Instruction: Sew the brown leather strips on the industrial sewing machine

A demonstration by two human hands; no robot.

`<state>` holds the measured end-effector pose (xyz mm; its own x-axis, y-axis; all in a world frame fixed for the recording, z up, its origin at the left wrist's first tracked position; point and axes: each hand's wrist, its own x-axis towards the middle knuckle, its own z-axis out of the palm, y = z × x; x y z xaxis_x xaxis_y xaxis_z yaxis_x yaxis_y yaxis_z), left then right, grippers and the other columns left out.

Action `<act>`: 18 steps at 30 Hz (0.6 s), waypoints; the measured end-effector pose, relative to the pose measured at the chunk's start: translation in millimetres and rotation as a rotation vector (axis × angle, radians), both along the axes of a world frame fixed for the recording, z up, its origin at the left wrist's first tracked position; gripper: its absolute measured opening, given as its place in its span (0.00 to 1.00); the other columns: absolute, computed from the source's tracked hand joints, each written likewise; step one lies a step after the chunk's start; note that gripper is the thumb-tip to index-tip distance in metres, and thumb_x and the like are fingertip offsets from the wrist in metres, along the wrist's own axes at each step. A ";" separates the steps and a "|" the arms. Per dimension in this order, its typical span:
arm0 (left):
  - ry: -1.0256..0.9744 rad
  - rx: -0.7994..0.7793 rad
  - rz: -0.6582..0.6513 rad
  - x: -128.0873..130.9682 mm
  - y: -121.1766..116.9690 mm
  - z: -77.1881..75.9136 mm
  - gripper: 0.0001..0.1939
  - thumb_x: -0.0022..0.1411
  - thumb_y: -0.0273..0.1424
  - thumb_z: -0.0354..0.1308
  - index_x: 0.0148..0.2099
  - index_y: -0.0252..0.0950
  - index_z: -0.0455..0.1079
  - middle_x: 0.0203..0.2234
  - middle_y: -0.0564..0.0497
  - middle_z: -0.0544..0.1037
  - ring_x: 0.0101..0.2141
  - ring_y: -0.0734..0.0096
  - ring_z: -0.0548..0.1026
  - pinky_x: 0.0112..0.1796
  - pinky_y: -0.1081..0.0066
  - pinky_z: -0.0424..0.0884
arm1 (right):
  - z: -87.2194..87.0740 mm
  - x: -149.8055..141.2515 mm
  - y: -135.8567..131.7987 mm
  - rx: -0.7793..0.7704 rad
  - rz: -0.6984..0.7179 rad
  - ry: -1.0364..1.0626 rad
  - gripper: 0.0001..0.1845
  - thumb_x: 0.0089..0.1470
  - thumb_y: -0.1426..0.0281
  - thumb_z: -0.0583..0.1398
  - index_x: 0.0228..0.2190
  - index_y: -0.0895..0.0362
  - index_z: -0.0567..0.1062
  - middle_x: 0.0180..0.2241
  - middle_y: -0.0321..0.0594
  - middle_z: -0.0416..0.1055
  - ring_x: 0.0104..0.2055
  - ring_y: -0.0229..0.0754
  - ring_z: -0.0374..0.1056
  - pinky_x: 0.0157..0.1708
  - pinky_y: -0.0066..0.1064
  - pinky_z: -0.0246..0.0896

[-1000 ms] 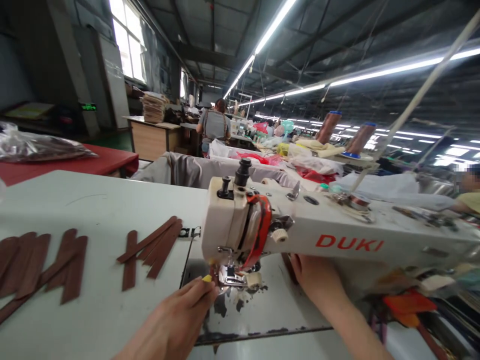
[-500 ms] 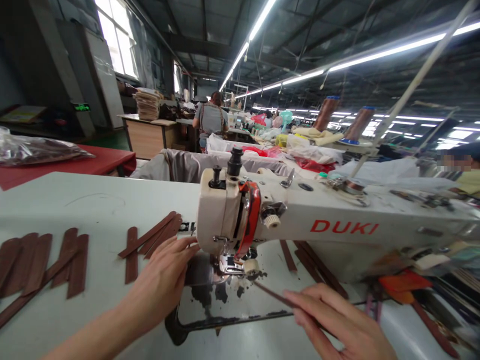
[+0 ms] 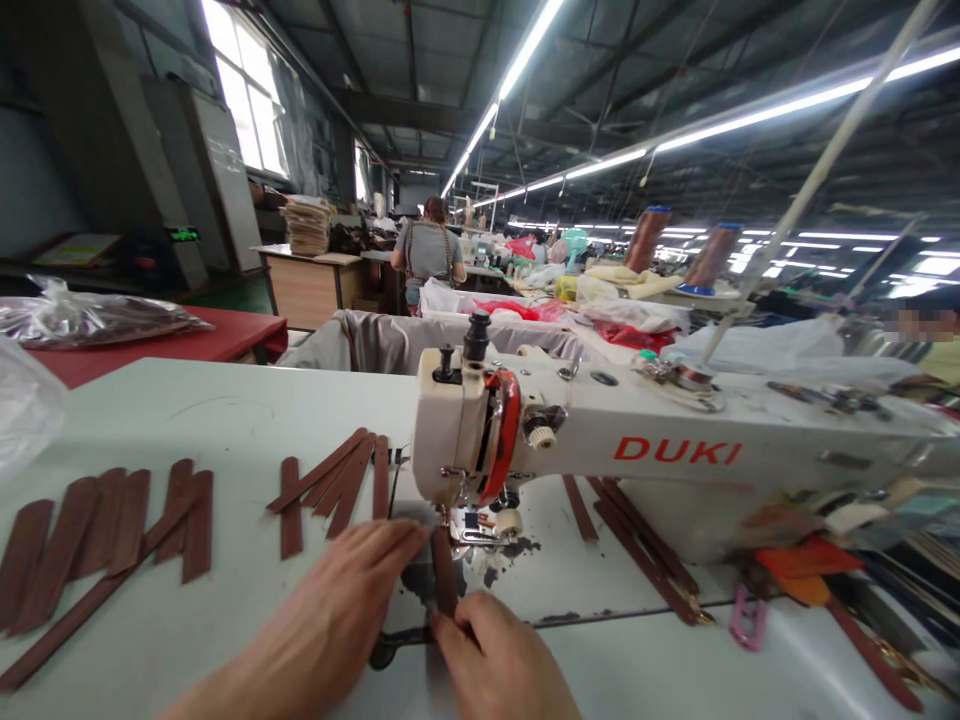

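The right hand (image 3: 504, 655) grips the near end of a brown strip (image 3: 445, 572) between thumb and fingers. The left hand (image 3: 341, 600) bends its fingers beside the strip's far end (their grip I cannot tell), just in front of the sewing machine's (image 3: 585, 420) metal foot (image 3: 480, 535). Beyond sits a person (image 3: 429, 250).

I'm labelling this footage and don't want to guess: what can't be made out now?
All in the head view:
- Brown strip: near end hidden by the right hand.
- Left hand: its back hides most of its fingertips' contact.
- Sewing machine: needle tip too small.
- Clear bag: cut off by the left edge.
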<state>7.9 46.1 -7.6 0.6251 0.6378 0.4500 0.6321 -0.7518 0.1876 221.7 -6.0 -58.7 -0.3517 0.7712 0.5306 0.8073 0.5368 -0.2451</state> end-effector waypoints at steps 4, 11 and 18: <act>-0.054 0.051 -0.164 19.8 -16.5 -8.4 0.34 0.53 0.17 0.45 0.64 0.34 0.58 0.57 0.43 0.71 0.56 0.63 0.70 0.56 0.67 0.68 | 11.9 -4.6 0.9 -0.073 -0.057 0.063 0.06 0.56 0.74 0.58 0.29 0.53 0.68 0.24 0.33 0.71 0.24 0.39 0.70 0.21 0.31 0.58; -0.088 0.007 -0.186 23.8 -8.8 -0.4 0.31 0.54 0.18 0.47 0.61 0.34 0.63 0.53 0.43 0.74 0.55 0.63 0.72 0.57 0.69 0.67 | 16.7 0.7 4.4 0.016 0.074 -0.060 0.06 0.55 0.79 0.57 0.33 0.59 0.74 0.27 0.39 0.70 0.26 0.41 0.69 0.23 0.30 0.61; -0.129 0.029 -0.144 29.0 -12.0 1.6 0.30 0.54 0.17 0.44 0.59 0.35 0.61 0.49 0.43 0.75 0.49 0.63 0.76 0.51 0.69 0.73 | 20.5 6.0 1.1 0.292 0.139 0.177 0.31 0.68 0.53 0.41 0.32 0.55 0.76 0.24 0.38 0.70 0.21 0.40 0.64 0.18 0.30 0.61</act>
<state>36.9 34.1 -6.1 0.6447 0.5313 0.5496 0.4895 -0.8391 0.2371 227.6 -4.9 -38.2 -0.3253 0.5299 0.7832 0.6807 0.7061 -0.1950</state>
